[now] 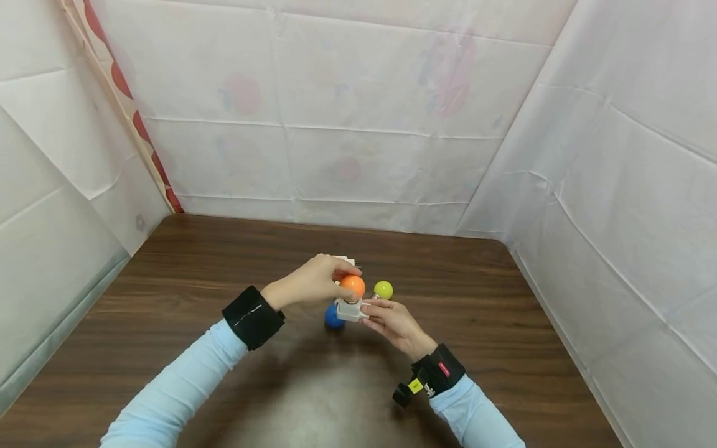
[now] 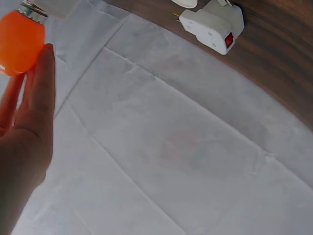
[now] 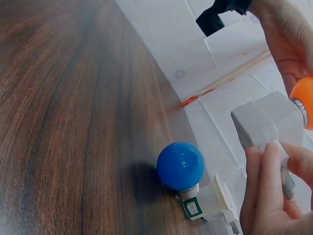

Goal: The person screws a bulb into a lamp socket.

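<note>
An orange light bulb [image 1: 353, 286] is held by my left hand [image 1: 319, 281], fingers and thumb on either side of the globe. Its metal screw base [image 3: 299, 108] meets the white plug-in bulb socket [image 3: 271, 120]; how deep it sits I cannot tell. My right hand [image 1: 399, 326] pinches that socket by its plug end, between thumb and fingers. Below the hands, a blue bulb [image 3: 181, 165] lies on the table, its screw base at another white plug-in socket [image 3: 212, 198]. Just beyond the right hand is a yellow-green bulb [image 1: 383, 289].
A white plug adapter [image 2: 210, 24] with a red switch lies behind the left hand, partly hidden in the head view. The dark wooden table [image 1: 269, 386] is bounded by white sheeting [image 1: 347, 93] at the back and both sides.
</note>
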The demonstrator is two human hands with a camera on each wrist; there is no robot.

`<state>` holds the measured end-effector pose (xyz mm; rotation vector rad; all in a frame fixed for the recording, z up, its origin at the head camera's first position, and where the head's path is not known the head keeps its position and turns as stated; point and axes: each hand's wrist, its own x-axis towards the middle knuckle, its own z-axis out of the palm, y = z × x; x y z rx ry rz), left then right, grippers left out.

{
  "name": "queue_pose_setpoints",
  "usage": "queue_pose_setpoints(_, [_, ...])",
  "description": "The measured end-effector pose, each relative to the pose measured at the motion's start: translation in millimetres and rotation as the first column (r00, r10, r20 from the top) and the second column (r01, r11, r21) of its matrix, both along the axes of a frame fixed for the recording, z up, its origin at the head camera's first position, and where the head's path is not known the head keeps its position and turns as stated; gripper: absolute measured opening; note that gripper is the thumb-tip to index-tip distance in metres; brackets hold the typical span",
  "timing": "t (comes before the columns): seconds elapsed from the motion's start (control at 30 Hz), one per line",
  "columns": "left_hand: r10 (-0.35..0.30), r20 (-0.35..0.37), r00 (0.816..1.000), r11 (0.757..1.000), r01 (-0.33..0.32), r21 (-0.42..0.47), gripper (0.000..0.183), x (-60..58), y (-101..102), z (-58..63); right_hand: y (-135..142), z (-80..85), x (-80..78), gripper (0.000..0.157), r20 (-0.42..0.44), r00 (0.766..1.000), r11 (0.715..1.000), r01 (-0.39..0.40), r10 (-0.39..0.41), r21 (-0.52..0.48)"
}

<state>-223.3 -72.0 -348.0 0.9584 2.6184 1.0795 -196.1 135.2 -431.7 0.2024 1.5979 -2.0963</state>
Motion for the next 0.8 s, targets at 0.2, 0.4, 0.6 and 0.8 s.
queue_pose_setpoints(0.2, [-0.081,0.106,0.991,0.993,0.072,0.088,0.039,-6.2,-7.6,-4.7,-1.2,0.5,2.1,0.039,-0.008,1.0,1.0,-0.01,0.01,-0.005])
queue_pose_setpoints(0.4, [-0.116,0.189,0.975,0.985,0.088,0.147,0.042,-5.3,-10.7,-7.9,-2.8,-0.2,3.8,0.04,-0.009,1.0,1.0,-0.016,0.016,-0.003])
queue_pose_setpoints(0.6, [-0.098,0.194,0.976,0.973,0.053,0.222,0.049,-0.2,-10.7,-12.0,-4.5,-0.7,6.2,0.042,-0.014,1.0,1.0,0.0,0.0,0.0])
queue_pose_setpoints(0.8, [0.172,0.077,0.982,0.958,-0.185,0.218,0.052,19.0,3.8,-18.6,-5.8,-0.8,7.3,0.042,-0.021,0.999,1.0,0.023,-0.023,-0.004])
